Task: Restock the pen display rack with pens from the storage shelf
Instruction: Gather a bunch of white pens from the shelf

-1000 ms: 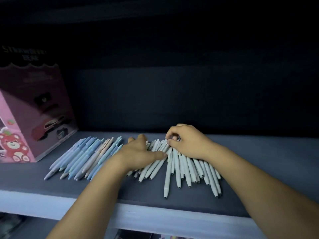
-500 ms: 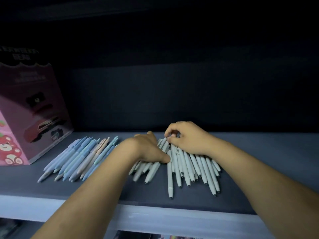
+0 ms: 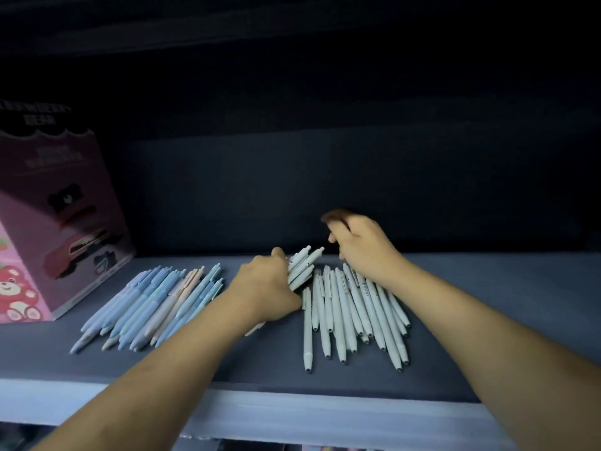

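Fingers of the left hand are curled round a bundle of pale grey pens, clamping it near the middle of the storage shelf. The fingertips are hidden under the bundle, and only the pens' clicker ends stick out toward one o'clock. The right hand hangs just above the far end of a loose pile of pale grey pens. Its fingers are bent but smeared by blur, so whether they pinch anything cannot be told. Both forearms run off the lower border.

The shelf is a dark blue-grey board with a pale front edge, set in a dim recess whose back wall is near black. At nine o'clock stands a pink box, cropped by the left border, with a red cartoon bear on its side. Between the box and the left hand, at about eight o'clock, lies a fan of pastel blue pens, a peach one among them, with tips pointing toward seven o'clock.

The white lettering on the box's dark top band and the small print on the pen barrels are too blurred to read.
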Demonstrator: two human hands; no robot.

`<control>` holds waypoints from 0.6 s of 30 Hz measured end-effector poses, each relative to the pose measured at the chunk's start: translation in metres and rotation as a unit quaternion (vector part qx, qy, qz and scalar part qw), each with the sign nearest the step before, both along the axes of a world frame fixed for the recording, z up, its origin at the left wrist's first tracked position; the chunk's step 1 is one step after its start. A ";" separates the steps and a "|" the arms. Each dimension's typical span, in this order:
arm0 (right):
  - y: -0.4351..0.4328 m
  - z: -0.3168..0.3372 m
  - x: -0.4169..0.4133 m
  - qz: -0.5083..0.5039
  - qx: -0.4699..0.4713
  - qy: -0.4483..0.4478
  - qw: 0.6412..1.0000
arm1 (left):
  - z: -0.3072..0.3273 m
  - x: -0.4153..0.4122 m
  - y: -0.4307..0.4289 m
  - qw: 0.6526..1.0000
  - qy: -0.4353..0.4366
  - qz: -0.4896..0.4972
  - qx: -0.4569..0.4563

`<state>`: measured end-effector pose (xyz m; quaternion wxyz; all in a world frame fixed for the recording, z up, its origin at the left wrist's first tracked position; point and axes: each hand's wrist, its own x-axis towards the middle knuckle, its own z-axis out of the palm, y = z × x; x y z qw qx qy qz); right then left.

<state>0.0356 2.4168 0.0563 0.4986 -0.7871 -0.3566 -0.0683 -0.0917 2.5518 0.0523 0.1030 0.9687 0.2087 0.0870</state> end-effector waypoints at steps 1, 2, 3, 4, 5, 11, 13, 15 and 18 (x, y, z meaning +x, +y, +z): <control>0.000 0.001 0.001 -0.011 0.024 0.026 0.999 | 0.000 -0.001 0.002 1.000 -0.017 0.000 -0.013; 0.000 0.001 0.002 -0.017 0.048 0.049 0.997 | 0.000 -0.002 0.005 0.999 -0.041 0.002 -0.036; 0.000 0.002 0.002 -0.017 0.070 0.065 0.995 | 0.002 -0.004 0.008 0.995 -0.073 0.004 -0.066; 0.000 0.003 0.002 -0.016 0.086 0.075 0.993 | 0.004 -0.006 0.011 0.989 -0.109 0.004 -0.101; 0.000 0.004 0.001 -0.015 0.094 0.081 0.992 | 0.006 -0.009 0.015 0.980 -0.147 0.001 -0.133; 0.011 0.007 -0.024 0.099 0.122 0.105 0.982 | 0.016 -0.026 0.015 0.854 -0.393 -0.029 -0.340; 0.018 0.006 -0.033 0.139 0.136 0.111 0.975 | 0.014 -0.029 0.012 0.813 -0.449 -0.043 -0.368; 0.023 0.008 -0.044 0.167 0.152 0.118 0.967 | 0.009 -0.030 0.013 0.794 -0.479 -0.046 -0.373; 0.030 0.016 -0.057 0.219 0.174 0.171 0.945 | -0.001 -0.029 0.018 0.797 -0.466 -0.060 -0.380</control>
